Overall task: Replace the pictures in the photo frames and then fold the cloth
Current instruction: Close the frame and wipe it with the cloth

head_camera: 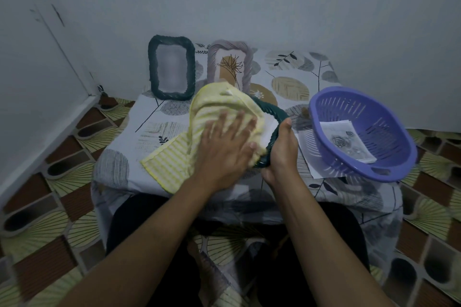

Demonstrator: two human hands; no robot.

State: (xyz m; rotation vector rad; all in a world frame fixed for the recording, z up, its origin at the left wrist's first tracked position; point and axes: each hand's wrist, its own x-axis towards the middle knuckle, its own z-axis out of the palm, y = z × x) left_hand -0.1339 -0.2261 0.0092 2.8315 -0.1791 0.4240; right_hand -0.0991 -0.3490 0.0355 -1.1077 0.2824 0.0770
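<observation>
My right hand (280,152) grips the right edge of a dark green photo frame (272,117), tilted up above the table. A yellow striped cloth (174,159) drapes over that frame and hides most of it. My left hand (224,149) presses flat on the cloth with fingers spread. Two more frames lean against the wall: a dark green one (171,67) with a pale blank inside, and a grey one (230,62) showing a flower drawing.
A purple slotted basket (361,132) stands at the right, with printed pictures (349,143) inside and a white sheet (309,154) under it. The low table wears a leaf-patterned cover (294,77). Patterned floor tiles (62,177) surround it; walls stand close behind and left.
</observation>
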